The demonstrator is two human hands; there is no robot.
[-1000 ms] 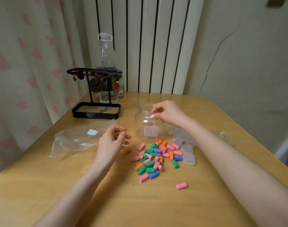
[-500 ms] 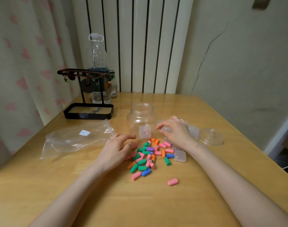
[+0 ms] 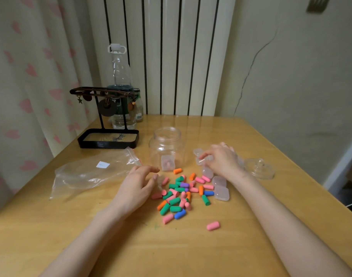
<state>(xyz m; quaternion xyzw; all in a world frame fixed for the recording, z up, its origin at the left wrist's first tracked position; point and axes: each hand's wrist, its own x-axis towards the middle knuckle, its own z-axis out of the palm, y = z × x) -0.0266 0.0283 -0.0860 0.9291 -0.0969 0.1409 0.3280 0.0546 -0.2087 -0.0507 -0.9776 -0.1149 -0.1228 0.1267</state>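
A pile of several coloured foam earplugs (image 3: pixel 179 193) lies in the middle of the wooden table (image 3: pixel 131 246). My left hand (image 3: pixel 138 185) rests at the pile's left edge, fingers loosely curled, fingertips down among the plugs. My right hand (image 3: pixel 221 160) is behind the pile on a cluster of small clear plastic cases and pinches one small clear case (image 3: pixel 203 160) between thumb and fingers. An open clear jar (image 3: pixel 165 144) stands between my hands, with one case of pink plugs (image 3: pixel 168 164) inside it.
More clear cases (image 3: pixel 222 193) lie right of the pile, and a stray pink plug (image 3: pixel 212 225) nearer me. The jar's glass lid (image 3: pixel 259 168) sits at the right. A zip bag (image 3: pixel 91 171) lies at the left, a black jewellery stand (image 3: pixel 109 137) and a bottle (image 3: pixel 119 76) behind.
My right hand left the jar's mouth and came down onto the clear cases. My left hand dropped from the air to the pile's left edge.
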